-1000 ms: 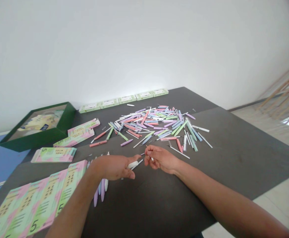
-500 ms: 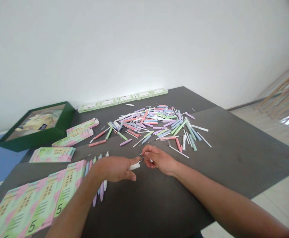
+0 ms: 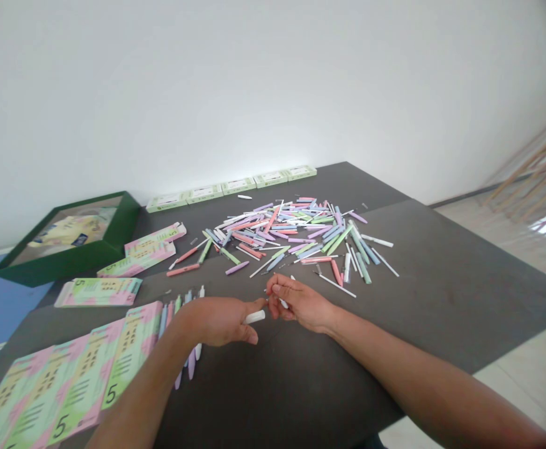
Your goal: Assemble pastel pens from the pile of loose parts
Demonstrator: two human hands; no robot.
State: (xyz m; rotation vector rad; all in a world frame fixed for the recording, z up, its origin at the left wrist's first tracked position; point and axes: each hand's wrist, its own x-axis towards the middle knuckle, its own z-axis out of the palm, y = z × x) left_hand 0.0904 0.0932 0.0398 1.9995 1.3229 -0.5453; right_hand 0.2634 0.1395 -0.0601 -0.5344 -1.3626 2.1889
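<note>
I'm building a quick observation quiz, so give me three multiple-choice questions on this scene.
1. Where is the heap of pastel plastic pieces?
A. On the floor
B. On the table
C. On a chair

2. What colour is the tray?
A. Dark green
B. Red
C. White

3. How are the left hand and right hand?
A. Gloved
B. Gripping the tray
C. Bare

Answers:
1. B, it lies on the dark tabletop.
2. A, its walls show dark green.
3. C, skin shows with no gloves.

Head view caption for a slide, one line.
Left hand holds a white stick near right hand, pastel stick heap beyond.
</note>
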